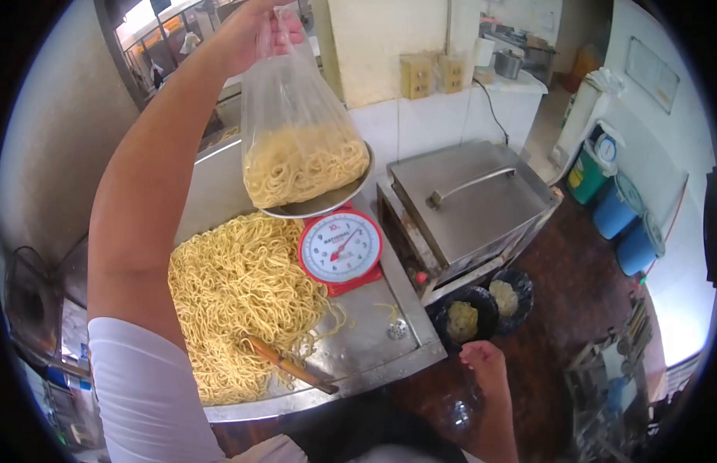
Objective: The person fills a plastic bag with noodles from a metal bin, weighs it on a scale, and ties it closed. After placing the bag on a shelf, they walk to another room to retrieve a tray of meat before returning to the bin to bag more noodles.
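Observation:
My left hand (277, 31) is raised at the top, its fingers closed round the gathered neck of a clear plastic bag (289, 92). Yellow noodles (304, 170) fill the bottom of the bag. The bag hangs upright over the metal pan (328, 205) of a red dial scale (341, 245), its base overlapping the pan in this view. Low on the right, my right hand (484, 364) is in the air with curled fingers and nothing visible in them. It is nearest a black-lined bin (488, 309) with pale noodle-like stuff inside.
A large heap of loose noodles (243, 301) covers the left of the steel table (374, 339). A wooden-handled tool (285, 363) lies at its edge. Right of the scale stands a steel box with a handled lid (474, 201). Blue bins (617, 208) line the right wall.

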Tool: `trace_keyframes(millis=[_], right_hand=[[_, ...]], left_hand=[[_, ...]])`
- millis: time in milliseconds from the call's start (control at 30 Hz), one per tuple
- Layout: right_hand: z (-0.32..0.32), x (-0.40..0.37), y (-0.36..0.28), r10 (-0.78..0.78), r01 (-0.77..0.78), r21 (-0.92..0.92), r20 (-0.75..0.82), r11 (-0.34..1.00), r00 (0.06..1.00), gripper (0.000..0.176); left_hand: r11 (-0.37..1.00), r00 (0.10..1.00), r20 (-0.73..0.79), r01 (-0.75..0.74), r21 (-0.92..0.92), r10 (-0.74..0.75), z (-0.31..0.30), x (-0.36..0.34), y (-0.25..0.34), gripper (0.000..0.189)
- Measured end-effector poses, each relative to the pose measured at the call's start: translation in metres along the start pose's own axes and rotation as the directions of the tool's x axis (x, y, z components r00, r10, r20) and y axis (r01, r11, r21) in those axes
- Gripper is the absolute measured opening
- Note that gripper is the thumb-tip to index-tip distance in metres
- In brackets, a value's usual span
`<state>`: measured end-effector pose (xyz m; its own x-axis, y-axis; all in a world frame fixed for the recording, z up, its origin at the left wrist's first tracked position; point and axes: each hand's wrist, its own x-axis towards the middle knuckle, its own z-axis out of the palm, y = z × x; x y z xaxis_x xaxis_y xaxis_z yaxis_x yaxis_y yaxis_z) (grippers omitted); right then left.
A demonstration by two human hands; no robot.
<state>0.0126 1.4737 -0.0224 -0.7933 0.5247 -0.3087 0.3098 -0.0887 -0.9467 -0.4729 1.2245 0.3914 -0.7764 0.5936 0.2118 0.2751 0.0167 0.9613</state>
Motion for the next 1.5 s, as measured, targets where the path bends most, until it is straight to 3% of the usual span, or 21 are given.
trace_keyframes(millis=[33,100,133,233,267,333,467,533,667,733,767,800,867,900,1033,1100,1167,1233,1300,1400,1500], right_hand=[[0.0,0.002,0.0,-0.004,0.004,0.002,-0.002,1.0,1.0,0.015],[0.002,0.007,-0.003,0.006,-0.006,0.012,0.017,1.0,1.0,0.015],[0.003,0.008,-0.003,0.003,-0.004,0.023,0.033,1.0,0.999,0.015],[0.008,0.016,0.002,-0.007,0.006,0.014,0.061,1.0,0.998,0.015],[0.01,0.018,0.003,-0.001,0.0,0.014,0.059,1.0,0.998,0.015],[0.014,0.022,0.005,-0.023,0.021,0.025,0.083,0.999,0.996,0.015],[0.018,0.024,0.006,-0.024,0.023,0.017,0.091,1.0,0.996,0.015],[0.02,0.024,0.005,-0.048,0.049,-0.012,0.087,0.999,0.995,0.015],[0.025,0.028,0.009,-0.052,0.057,-0.052,0.099,0.997,0.994,0.015],[0.033,0.027,0.006,-0.039,0.046,-0.087,0.077,0.995,0.996,0.014],[0.039,0.027,0.003,-0.039,0.049,-0.09,0.112,0.995,0.993,0.014],[0.046,0.025,-0.001,-0.026,0.035,-0.076,0.118,0.996,0.993,0.014],[0.062,0.03,0.001,-0.021,0.034,-0.066,0.194,0.997,0.981,0.014],[0.068,0.034,0.007,-0.041,0.058,-0.075,0.212,0.995,0.976,0.014],[0.114,0.035,-0.003,-0.045,0.06,-0.035,0.33,0.998,0.943,0.014],[0.14,0.034,-0.009,-0.067,0.101,-0.069,0.388,0.992,0.919,0.014],[0.164,0.035,-0.008,-0.077,0.159,-0.168,0.414,0.973,0.907,0.015],[0.197,0.026,-0.015,-0.089,0.182,-0.167,0.454,0.969,0.887,0.013],[0.232,0.009,-0.021,-0.112,0.216,-0.162,0.485,0.963,0.867,0.011],[0.286,-0.023,-0.025,-0.093,0.229,-0.223,0.494,0.947,0.864,0.01],[0.341,-0.068,-0.025,-0.096,0.254,-0.283,0.471,0.925,0.877,0.011]], left_hand=[[1.0,1.0,0.001,0.011,-0.001,-0.011,0.008,-0.005,0.0,0.051],[0.996,1.0,-0.022,0.02,-0.084,-0.022,0.035,-0.021,0.01,0.027],[0.996,0.999,-0.02,0.032,-0.086,-0.034,0.033,-0.021,0.008,0.027],[0.989,0.96,0.264,0.124,-0.085,-0.098,0.019,-0.019,0.005,0.031],[0.988,0.959,0.266,0.13,-0.087,-0.103,0.023,-0.023,0.006,0.031],[0.992,0.977,0.177,0.121,-0.016,-0.117,0.031,-0.032,0.004,0.031],[0.984,0.982,0.11,0.16,-0.083,-0.151,0.042,-0.047,-0.009,0.028],[0.985,0.995,0.073,0.061,0.162,-0.073,0.035,-0.055,-0.022,0.053],[0.976,0.997,0.044,0.05,0.21,-0.06,0.018,-0.08,-0.024,0.056],[0.944,0.999,-0.035,0.038,0.327,-0.028,-0.01,-0.101,-0.023,0.059],[0.876,0.982,-0.133,0.183,0.446,-0.137,-0.026,-0.112,-0.016,0.06],[0.866,0.974,-0.176,0.208,0.455,-0.142,-0.042,-0.126,-0.015,0.06],[0.494,0.955,-0.297,0.265,0.828,-0.014,-0.079,-0.164,-0.017,0.059],[0.354,0.945,-0.326,0.306,0.884,-0.003,-0.099,-0.188,-0.019,0.057],[0.147,0.866,-0.486,0.499,0.854,-0.117,-0.197,-0.295,-0.034,0.056],[0.056,0.741,-0.654,0.668,0.742,-0.153,-0.256,-0.361,-0.049,0.055],[-0.095,0.726,-0.655,0.651,0.753,-0.21,-0.32,-0.432,-0.066,0.054],[-0.011,0.794,-0.581,0.589,0.808,-0.181,-0.43,-0.534,-0.13,0.049],[-0.006,0.646,-0.737,0.751,0.66,-0.2,-0.407,-0.592,-0.135,0.048],[-0.01,0.518,-0.839,0.85,0.526,-0.168,-0.451,-0.684,-0.193,0.05],[0.118,0.387,-0.913,0.92,0.374,-0.131,-0.481,-0.741,-0.249,0.057]])
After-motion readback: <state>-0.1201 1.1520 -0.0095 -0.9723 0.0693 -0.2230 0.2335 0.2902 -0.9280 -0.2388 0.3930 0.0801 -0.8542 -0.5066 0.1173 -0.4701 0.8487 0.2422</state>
